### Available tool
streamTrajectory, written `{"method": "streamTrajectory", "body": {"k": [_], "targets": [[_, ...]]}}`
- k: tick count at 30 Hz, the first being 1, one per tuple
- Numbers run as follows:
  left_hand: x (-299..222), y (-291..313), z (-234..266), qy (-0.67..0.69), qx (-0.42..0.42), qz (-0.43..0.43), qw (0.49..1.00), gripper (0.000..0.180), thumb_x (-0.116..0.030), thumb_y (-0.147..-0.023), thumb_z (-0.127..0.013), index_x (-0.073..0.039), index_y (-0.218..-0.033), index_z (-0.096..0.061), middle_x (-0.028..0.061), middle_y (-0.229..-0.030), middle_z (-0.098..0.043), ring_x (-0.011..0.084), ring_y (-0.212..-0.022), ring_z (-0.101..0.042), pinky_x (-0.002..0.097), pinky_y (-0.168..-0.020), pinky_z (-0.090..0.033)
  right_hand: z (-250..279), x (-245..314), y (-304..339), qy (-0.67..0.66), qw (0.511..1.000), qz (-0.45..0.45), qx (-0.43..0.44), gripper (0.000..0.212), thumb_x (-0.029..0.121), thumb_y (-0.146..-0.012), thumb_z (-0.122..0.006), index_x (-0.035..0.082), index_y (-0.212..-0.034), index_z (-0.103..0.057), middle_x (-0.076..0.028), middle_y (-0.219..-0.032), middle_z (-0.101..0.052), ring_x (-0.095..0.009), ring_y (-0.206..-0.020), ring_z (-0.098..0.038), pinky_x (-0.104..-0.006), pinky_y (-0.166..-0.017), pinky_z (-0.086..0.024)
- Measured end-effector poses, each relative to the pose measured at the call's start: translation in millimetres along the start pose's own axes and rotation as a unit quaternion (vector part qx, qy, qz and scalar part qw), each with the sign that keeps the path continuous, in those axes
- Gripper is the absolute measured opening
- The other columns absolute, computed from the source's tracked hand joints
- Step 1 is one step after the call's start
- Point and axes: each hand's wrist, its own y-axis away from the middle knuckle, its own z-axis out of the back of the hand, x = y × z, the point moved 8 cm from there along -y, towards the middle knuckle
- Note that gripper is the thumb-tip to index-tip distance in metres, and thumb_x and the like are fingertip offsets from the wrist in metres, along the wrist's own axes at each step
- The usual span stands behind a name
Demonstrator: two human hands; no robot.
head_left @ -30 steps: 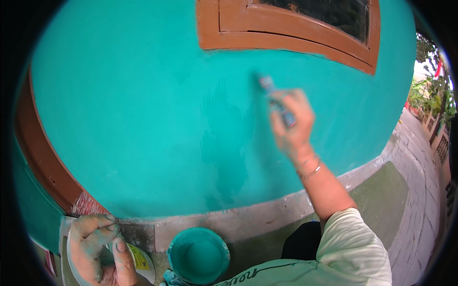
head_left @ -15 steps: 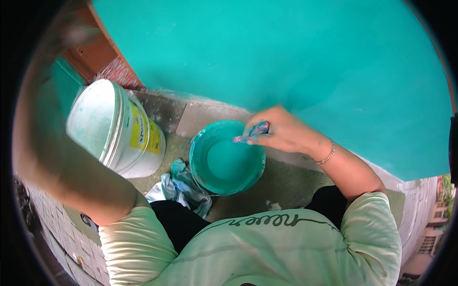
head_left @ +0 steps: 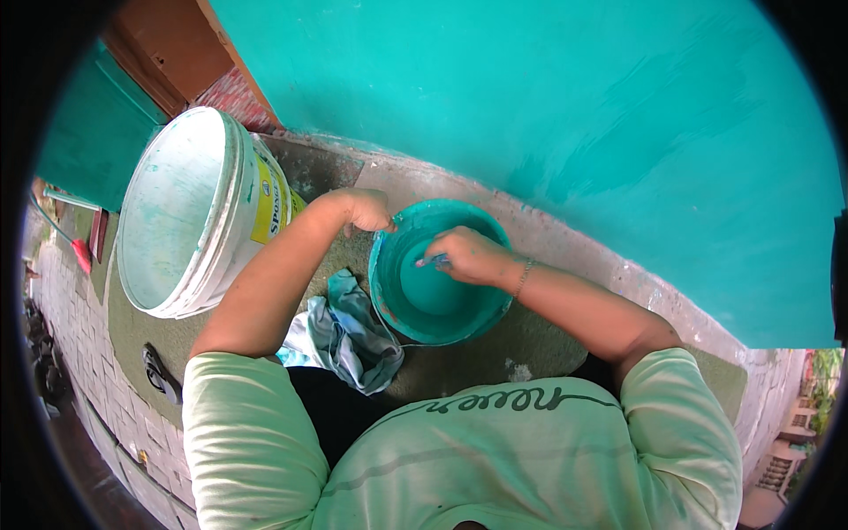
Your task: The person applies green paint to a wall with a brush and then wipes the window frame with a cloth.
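Note:
The round paint bucket (head_left: 384, 296) stands in front of me, coated inside with teal paint (head_left: 428, 284). My left hand (head_left: 367, 210) is closed on its far left rim. Over the opening, my right hand (head_left: 473, 256) grips a paint-smeared paintbrush (head_left: 431, 261). Only part of the handle shows, pointing left; the bristles are hidden below the hand. Beside the bucket, close to my legs, a crumpled, paint-stained rag (head_left: 340, 331) lies on the ground.
A large white bucket (head_left: 177, 221) with a yellow label stands left of the paint bucket. Beyond rises a teal wall (head_left: 495, 88) with darker wet strokes at right. A dark sandal (head_left: 159, 375) lies at left, near grey paving (head_left: 93, 340). A brown door (head_left: 172, 49) is at far left.
My left arm has come down from the raised left side to the paint bucket's rim. My right hand, still holding the paintbrush, has moved lower over the paint.

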Motion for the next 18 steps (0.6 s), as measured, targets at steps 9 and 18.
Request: {"method": "streamTrajectory", "body": {"k": [9, 18], "targets": [[21, -41, -38, 0.251, 0.086, -0.020, 0.964, 0.038, -0.015, -0.089, -0.064, 0.013, -0.115, -0.057, 0.0239, -0.107, -0.063, 0.0346, -0.088, -0.068, 0.0440, -0.071, -0.062, -26, -67, -3, 0.073, 0.994, -0.083, -0.002, 0.015, 0.007, -0.078, -0.062, 0.008, -0.089, -0.072, -0.021, -0.089, -0.068, -0.040, -0.088, -0.065, -0.0481, -0.078, -0.052], [15, -36, -32, 0.276, 0.034, -0.010, 0.960, 0.023, -0.001, -0.081, -0.062, 0.018, -0.094, -0.063, 0.0252, -0.089, -0.065, 0.0367, -0.074, -0.069, 0.0448, -0.065, -0.063, -22, -82, 34, 0.103, 0.976, -0.192, -0.014, 0.019, 0.019, -0.077, -0.066, 0.000, -0.077, -0.069, -0.025, -0.081, -0.066, -0.042, -0.080, -0.065, -0.0484, -0.076, -0.052]]}}
